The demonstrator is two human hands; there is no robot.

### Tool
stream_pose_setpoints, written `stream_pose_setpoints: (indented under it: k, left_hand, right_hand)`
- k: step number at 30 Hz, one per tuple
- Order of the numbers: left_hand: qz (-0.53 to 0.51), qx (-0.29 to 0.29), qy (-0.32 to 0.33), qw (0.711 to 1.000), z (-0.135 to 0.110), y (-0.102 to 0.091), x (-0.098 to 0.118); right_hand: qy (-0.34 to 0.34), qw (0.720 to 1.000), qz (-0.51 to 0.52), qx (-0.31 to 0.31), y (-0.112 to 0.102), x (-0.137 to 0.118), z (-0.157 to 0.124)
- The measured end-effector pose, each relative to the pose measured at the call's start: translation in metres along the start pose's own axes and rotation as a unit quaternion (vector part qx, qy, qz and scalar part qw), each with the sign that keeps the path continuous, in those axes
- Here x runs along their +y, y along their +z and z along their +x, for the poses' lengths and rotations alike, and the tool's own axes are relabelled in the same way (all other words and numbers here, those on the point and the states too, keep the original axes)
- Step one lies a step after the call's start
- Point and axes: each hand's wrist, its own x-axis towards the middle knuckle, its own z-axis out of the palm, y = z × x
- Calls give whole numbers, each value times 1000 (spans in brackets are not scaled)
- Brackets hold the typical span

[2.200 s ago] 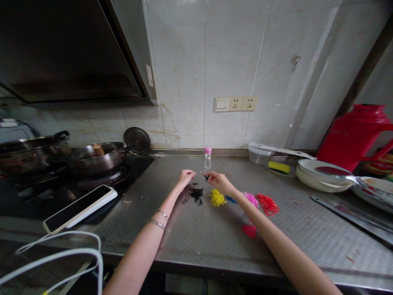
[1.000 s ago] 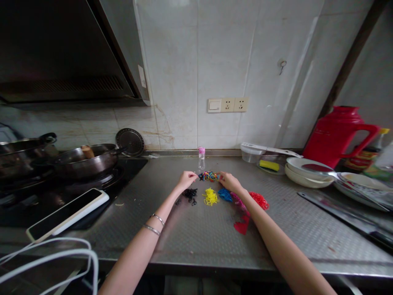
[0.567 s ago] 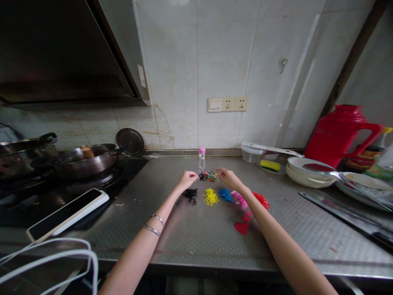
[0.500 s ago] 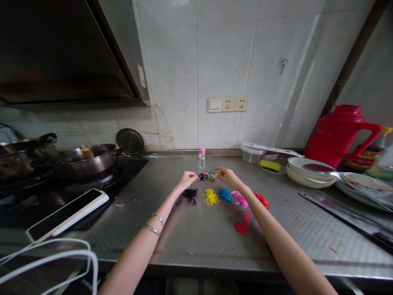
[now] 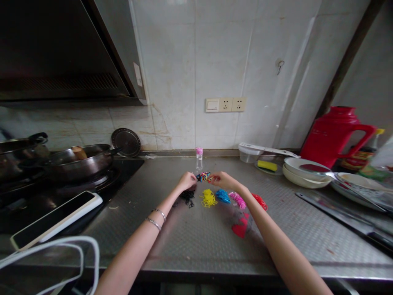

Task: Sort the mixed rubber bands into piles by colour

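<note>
A small heap of mixed coloured rubber bands (image 5: 204, 176) lies on the metal counter between my hands. My left hand (image 5: 187, 181) is at the heap's left side, thumb and fingers pinched together; whatever they hold is too small to make out. Reaching in from the right, my right hand (image 5: 224, 180) has its fingers slightly apart at the heap's edge. Nearer me are separate piles: black bands (image 5: 188, 198), partly under my left hand, then yellow bands (image 5: 208, 198), blue bands (image 5: 223, 196), pink bands (image 5: 237, 200) and red bands (image 5: 260, 201), the last partly behind my right forearm.
A clear bottle with a pink cap (image 5: 199, 159) stands behind the heap. Clear plastic with red shapes (image 5: 241, 228) lies near my right forearm. To the right are stacked bowls (image 5: 305, 180), a knife (image 5: 334, 217) and a red thermos (image 5: 333, 135); left, a pan (image 5: 82, 163) and white device (image 5: 58, 221).
My right hand has moved left and closer in at the mixed heap. My left hand has dipped slightly toward the black bands. The whole view has shifted a little.
</note>
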Motion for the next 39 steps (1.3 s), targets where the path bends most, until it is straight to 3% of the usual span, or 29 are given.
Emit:
stream_pose_setpoints:
  k: [10, 16, 24, 27, 31, 36, 39]
  left_hand:
    - [97, 13, 2, 995, 0, 7, 18]
    - [131, -12, -13, 991, -6, 2, 23]
    - [149, -22, 26, 988, -10, -12, 21]
    - [107, -54, 59, 991, -12, -29, 15]
    - [46, -122, 46, 990, -21, -49, 9]
    - [-21, -216, 48, 975, -29, -55, -2]
    - [-53, -213, 50, 974, -29, -57, -8]
  right_hand:
    - [5, 999, -35, 23, 0, 4, -2]
    - [19, 999, -41, 18, 2, 6, -2]
    - [30, 998, -54, 23, 2, 10, -2]
    - [24, 998, -60, 22, 2, 12, -1]
    - [26, 998, -59, 25, 4, 20, 1]
    - [39, 997, -62, 39, 8, 31, 2]
    - [53, 995, -77, 42, 8, 33, 1]
